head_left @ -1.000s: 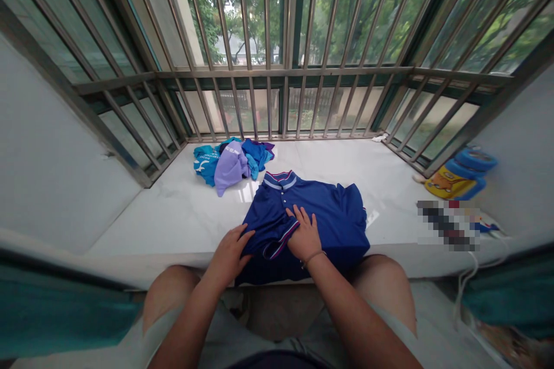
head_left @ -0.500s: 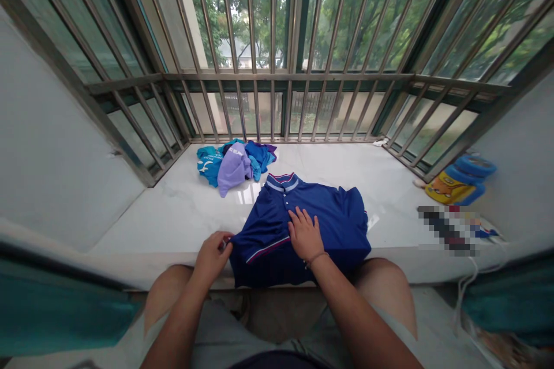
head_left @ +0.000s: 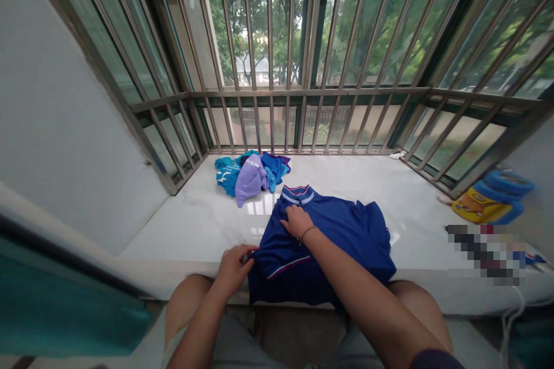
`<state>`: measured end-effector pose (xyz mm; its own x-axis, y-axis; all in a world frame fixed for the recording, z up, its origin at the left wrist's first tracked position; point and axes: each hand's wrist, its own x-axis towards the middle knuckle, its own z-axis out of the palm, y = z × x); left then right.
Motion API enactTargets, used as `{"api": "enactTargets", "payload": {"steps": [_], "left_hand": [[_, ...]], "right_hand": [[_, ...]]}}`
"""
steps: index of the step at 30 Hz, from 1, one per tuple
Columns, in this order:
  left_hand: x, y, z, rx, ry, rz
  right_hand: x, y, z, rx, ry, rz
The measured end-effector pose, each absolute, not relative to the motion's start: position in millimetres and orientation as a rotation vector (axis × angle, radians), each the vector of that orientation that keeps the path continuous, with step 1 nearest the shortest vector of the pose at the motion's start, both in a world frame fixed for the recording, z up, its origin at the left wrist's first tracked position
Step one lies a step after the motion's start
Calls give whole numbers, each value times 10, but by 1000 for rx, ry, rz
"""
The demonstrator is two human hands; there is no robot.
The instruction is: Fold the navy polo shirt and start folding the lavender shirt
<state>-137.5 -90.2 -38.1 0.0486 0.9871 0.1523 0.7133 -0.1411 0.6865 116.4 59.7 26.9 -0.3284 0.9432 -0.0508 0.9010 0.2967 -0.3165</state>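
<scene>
A dark blue polo shirt (head_left: 346,236) lies on the white sill, its striped collar toward the window and its lower part over the front edge. At the shirt's left side, my left hand (head_left: 236,265) is closed, pinching the sleeve edge between thumb and fingertips. My right hand (head_left: 298,222) rests on the upper front just below the collar, fingers slightly bent and thumb apart. It covers the button placket, and my right forearm crosses over the shirt's middle.
A crumpled heap of teal, lilac and blue clothes (head_left: 251,176) sits behind the shirt, left of the collar. To the right stand a blue-and-yellow container (head_left: 489,199) and a pixelated patch. Metal bars (head_left: 303,92) line the window. My knees are against the sill (head_left: 208,236).
My right hand has slid up the shirt from its middle front to just below the collar, its fingers now more bent. My left hand keeps the sleeve edge. The camera view has shifted.
</scene>
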Motion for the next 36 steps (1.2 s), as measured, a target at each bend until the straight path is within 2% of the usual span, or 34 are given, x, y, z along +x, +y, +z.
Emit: {"api": "enactTargets", "payload": {"steps": [8, 15, 21, 27, 32, 36], "left_hand": [[-1435, -882, -413, 1893, 1610, 926], [-1413, -913, -458, 1997, 1670, 832], [-1432, -935, -388, 1972, 1633, 876], [-1351, -765, -435, 1778, 1826, 977], [-1151, -257, -324, 1760, 2140, 868], [-962, 307, -201, 1782, 2203, 841]], "right_hand": [[527, 1141, 235, -1544, -2291, 746], [317, 1282, 44, -1456, -2072, 843], [617, 1097, 36, -1308, -2085, 689], [1326, 384, -17, -1274, -2309, 446], [1718, -12, -180, -1574, -2349, 333], [1764, -62, -227, -1584, -2349, 328]]}}
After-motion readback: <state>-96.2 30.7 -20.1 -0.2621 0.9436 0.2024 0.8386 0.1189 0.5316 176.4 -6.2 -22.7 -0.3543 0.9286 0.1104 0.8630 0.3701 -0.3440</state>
